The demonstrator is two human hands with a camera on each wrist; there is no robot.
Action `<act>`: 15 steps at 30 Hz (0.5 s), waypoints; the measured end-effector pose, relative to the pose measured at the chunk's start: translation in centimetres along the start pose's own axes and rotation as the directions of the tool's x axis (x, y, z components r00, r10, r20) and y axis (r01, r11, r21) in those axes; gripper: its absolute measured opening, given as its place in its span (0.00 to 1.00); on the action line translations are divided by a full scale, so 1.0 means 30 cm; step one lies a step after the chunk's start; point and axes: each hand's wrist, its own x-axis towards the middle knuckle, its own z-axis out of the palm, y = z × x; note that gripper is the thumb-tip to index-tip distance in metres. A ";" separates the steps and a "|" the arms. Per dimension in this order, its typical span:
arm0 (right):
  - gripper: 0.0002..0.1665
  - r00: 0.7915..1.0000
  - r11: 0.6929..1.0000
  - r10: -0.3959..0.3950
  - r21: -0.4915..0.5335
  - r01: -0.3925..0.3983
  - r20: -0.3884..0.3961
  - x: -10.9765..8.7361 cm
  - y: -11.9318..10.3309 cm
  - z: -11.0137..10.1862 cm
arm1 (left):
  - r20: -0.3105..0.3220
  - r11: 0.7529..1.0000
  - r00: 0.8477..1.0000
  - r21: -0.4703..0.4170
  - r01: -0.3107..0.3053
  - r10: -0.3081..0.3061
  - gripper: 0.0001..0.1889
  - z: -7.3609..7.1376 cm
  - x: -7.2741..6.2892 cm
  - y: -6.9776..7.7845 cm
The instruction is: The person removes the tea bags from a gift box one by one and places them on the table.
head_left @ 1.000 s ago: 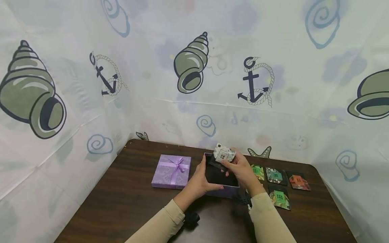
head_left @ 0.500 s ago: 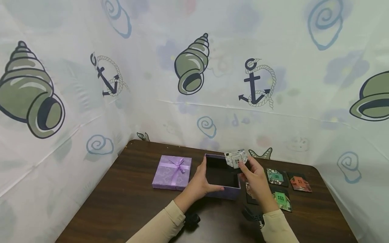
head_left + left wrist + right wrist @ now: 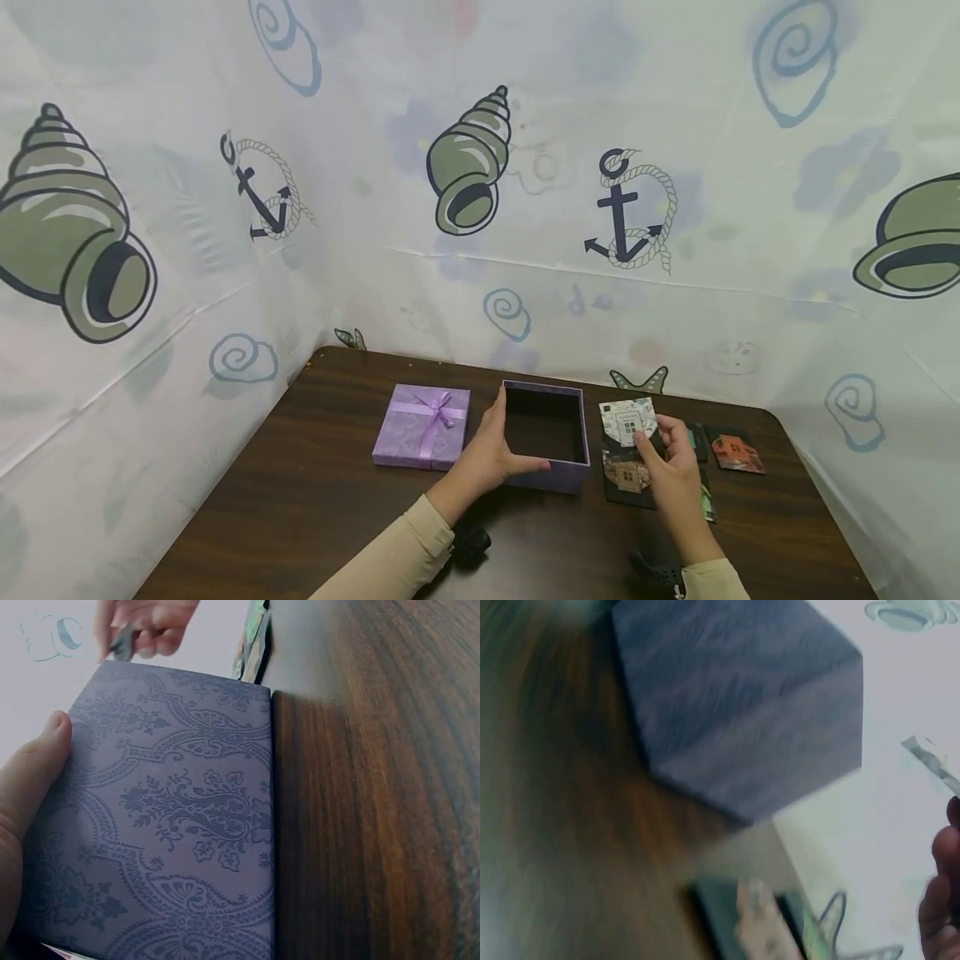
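My left hand (image 3: 489, 452) grips the near left corner of a purple patterned box (image 3: 551, 477), thumb along its front wall and fingers on the left side. The box stands lidless on the table, its dark inside showing. In the left wrist view the thumb (image 3: 45, 761) lies on the patterned wall. To the right of the box, my right hand (image 3: 677, 467) pinches a flat packet (image 3: 628, 421) with a white patterned label. It is above the table, just behind a packet with a brown label (image 3: 628, 477). The right wrist view shows the held packet only at its edge.
A purple lid (image 3: 405, 427) with a ribbon bow lies left of the box. Beyond the right hand are a red-labelled packet (image 3: 737, 451) and other packets, partly hidden by the hand. A patterned white cloth (image 3: 555, 317) hangs behind the brown table (image 3: 300, 492).
My right hand has carried the white-labelled packet from over the box rightward and down, to over the row of packets. The left hand stays on the box.
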 end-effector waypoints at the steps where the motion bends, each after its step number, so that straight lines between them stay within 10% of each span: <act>1: 0.29 1.000 1.000 0.007 -0.010 -0.007 -0.018 -0.005 0.012 -0.012 | 0.001 1.000 1.000 -0.002 0.002 -0.002 0.81 0.000 0.000 0.000; 15: 0.35 0.962 0.990 0.035 -0.120 -0.070 -0.272 -0.116 0.170 -0.228 | 0.004 1.000 1.000 -0.006 0.000 0.000 0.81 -0.003 -0.007 -0.002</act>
